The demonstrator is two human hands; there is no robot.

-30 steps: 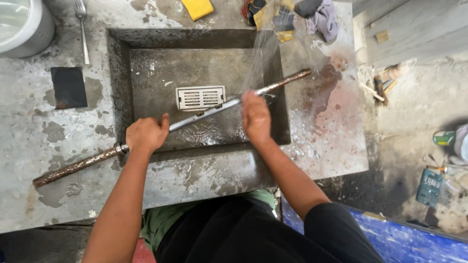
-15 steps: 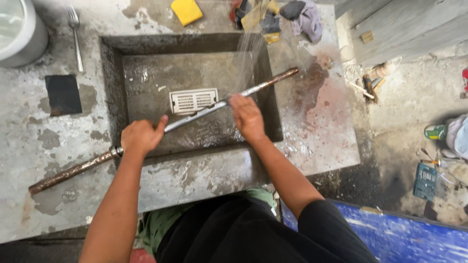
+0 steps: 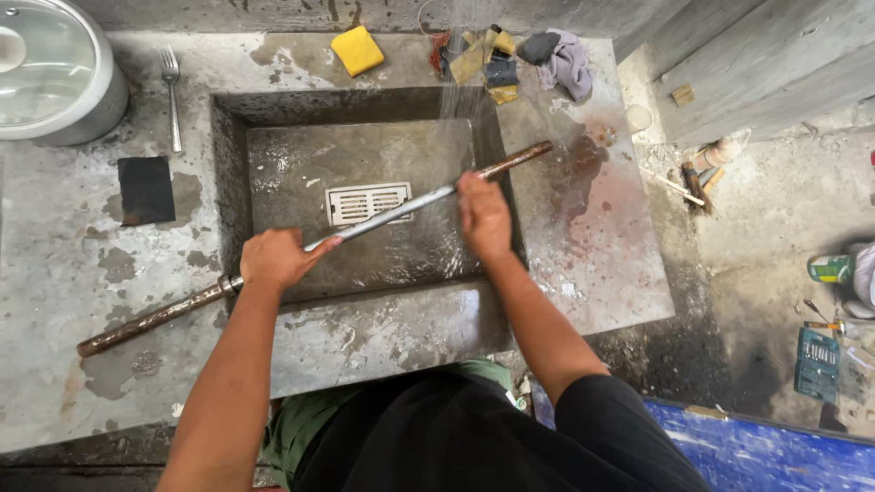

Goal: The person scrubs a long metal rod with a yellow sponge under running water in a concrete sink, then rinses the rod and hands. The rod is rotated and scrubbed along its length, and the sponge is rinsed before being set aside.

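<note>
A long metal rod [image 3: 383, 214] lies slantwise across a concrete sink [image 3: 365, 282]; its middle is shiny grey and both ends are rusty brown. My left hand [image 3: 276, 258] grips the rod near the sink's left wall. My right hand [image 3: 483, 214] is closed around it further right, under a thin stream of water falling from above. The rod's left end rests on the counter, and its right end pokes past the sink's right rim.
A metal drain grate [image 3: 368, 201] sits in the sink floor. On the wet counter lie a fork [image 3: 171, 91], a dark square pad [image 3: 146, 189], a yellow sponge [image 3: 357, 49], rags [image 3: 561, 59] and a large pot [image 3: 50, 73]. Tools litter the floor at right.
My right hand has slid slightly along the rod under the running water. My left hand keeps its grip. The view has shifted a little.
</note>
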